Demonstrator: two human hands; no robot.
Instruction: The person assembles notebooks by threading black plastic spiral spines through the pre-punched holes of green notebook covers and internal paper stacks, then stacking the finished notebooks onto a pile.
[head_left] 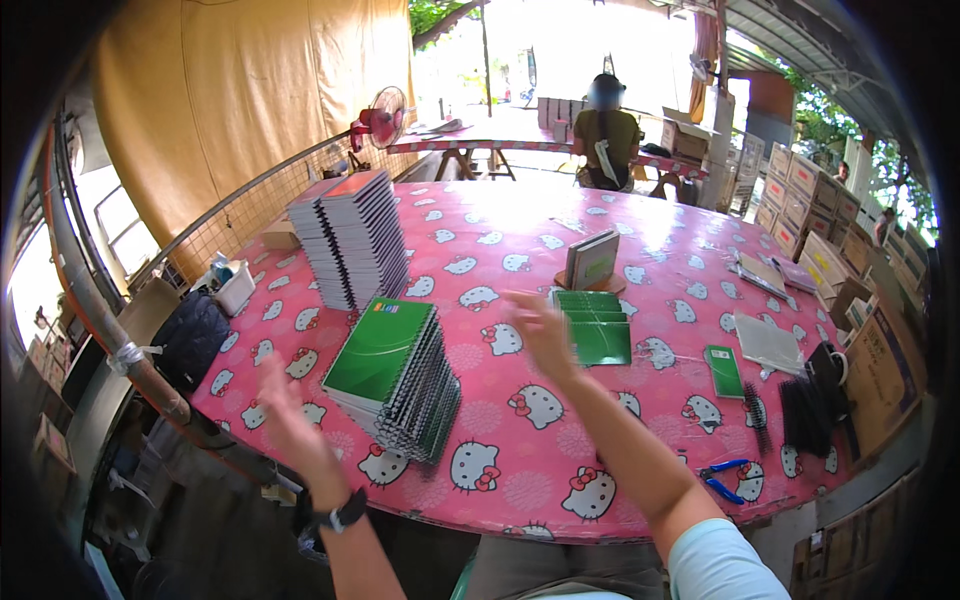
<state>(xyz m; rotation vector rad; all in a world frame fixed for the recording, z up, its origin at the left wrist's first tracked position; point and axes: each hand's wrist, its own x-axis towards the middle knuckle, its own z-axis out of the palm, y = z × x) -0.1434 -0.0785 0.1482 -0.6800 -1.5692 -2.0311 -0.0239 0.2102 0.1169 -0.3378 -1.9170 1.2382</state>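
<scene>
A stack of green-covered spiral notebooks stands on the pink table in front of me. To the left of this stack, my left hand, with a dark watch on its wrist, is raised with fingers stretched out and nothing in it. My right hand is up on the stack's other side, blurred, its fingers apart and holding nothing. It is nearest to several green covers that lie overlapping. Behind the green stack rises a taller stack of spiral notebooks.
Blue-handled pliers, black binding coils, a small green notebook and a clear plastic sleeve lie at right. An upright pad stands farther back. A white bin sits at left. Another person sits beyond the table.
</scene>
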